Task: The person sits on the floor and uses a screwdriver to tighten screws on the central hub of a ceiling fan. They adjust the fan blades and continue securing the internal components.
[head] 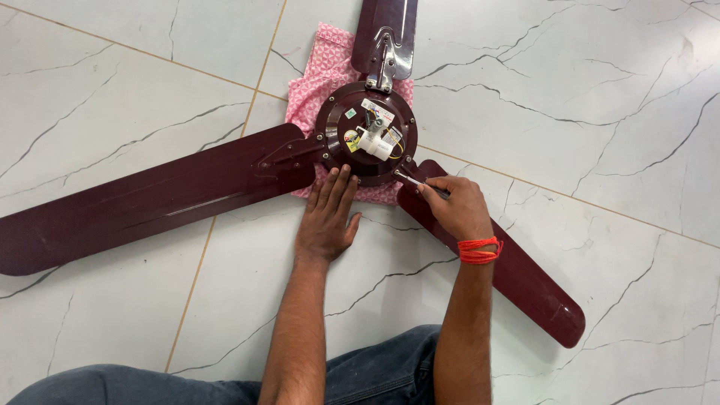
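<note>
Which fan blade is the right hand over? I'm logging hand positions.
The blade running toward lower right; the right hand rests above its root, unlike the left and top ones.

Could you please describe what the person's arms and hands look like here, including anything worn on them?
Both forearms are bare, with no sleeves showing and no gloves. The left hand carries no ring, watch or band that can be seen. The right hand has an orange-red thread band wound several times around the wrist, with a small knot end sticking out. No watch is visible.
</note>
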